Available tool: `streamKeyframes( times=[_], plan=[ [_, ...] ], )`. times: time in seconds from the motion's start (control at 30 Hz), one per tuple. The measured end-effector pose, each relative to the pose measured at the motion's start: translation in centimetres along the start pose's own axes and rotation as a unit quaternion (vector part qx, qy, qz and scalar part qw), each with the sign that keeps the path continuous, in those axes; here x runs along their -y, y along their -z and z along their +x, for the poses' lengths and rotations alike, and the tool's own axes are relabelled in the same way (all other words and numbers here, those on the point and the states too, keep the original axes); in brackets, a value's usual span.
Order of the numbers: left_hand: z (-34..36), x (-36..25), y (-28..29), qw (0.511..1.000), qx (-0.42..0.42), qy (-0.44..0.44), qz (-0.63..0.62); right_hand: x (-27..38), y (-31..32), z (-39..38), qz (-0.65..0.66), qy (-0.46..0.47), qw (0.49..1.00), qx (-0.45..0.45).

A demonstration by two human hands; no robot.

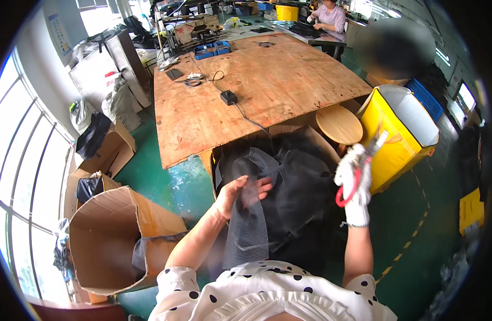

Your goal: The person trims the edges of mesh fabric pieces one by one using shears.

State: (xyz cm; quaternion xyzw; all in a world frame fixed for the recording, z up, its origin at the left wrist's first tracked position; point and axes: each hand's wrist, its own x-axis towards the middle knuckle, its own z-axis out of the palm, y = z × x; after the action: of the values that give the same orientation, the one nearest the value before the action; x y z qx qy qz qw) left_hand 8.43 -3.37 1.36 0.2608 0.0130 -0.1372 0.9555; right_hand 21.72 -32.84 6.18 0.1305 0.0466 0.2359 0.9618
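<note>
My bare left hand [234,197] is closed on a strip of black mesh fabric [248,235], its thumb and fingers on either side. The strip hangs down toward my lap, and its upper end runs into a heap of dark mesh [299,187] in front of me. That heap fills a cardboard box under the table's near edge. To the right, my right hand [355,179] wears a white knit glove and grips scissors with red handles [349,193]. Their blades point up and away, apart from the fabric, blurred by motion.
A worn wooden table [267,80] stands ahead, with a cable and small black box [228,97] on it. Round wooden stool [339,124] and yellow bin [398,134] are at right. An open carton [109,241] stands at left. A person [330,21] works at the far end.
</note>
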Motion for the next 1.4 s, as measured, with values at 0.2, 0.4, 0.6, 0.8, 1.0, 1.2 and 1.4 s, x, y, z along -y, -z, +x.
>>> streamKeyframes(
  times=[0.2,0.4,0.6,0.8,1.0,1.2,1.4],
  plan=[
    [0.4,-0.1,-0.6,0.998,0.044,-0.051,0.017,-3.2,-1.3,-8.9,-0.286,0.023,0.957,-0.033],
    [0.7,0.1,-0.8,0.993,0.081,-0.066,0.046,-7.9,0.7,-8.8,-0.218,-0.31,0.893,-0.244],
    [0.4,-0.2,-1.8,0.991,0.069,-0.103,0.052,-8.7,4.0,-7.4,-0.346,-0.394,0.807,-0.273],
    [0.5,0.3,0.1,0.988,0.035,-0.095,0.114,-9.8,4.1,-6.7,-0.439,-0.394,0.773,-0.234],
    [0.7,1.1,0.1,0.986,0.029,-0.07,0.145,-10.1,4.2,-5.9,-0.457,-0.381,0.783,-0.181],
    [0.8,0.6,-0.4,0.988,0.047,-0.068,0.13,-10.2,4.5,-5.6,-0.487,-0.357,0.785,-0.14],
    [0.3,-0.9,0.2,0.974,-0.042,-0.143,0.169,-9.1,3.7,-4.6,-0.403,-0.371,0.834,-0.069]
  ],
)
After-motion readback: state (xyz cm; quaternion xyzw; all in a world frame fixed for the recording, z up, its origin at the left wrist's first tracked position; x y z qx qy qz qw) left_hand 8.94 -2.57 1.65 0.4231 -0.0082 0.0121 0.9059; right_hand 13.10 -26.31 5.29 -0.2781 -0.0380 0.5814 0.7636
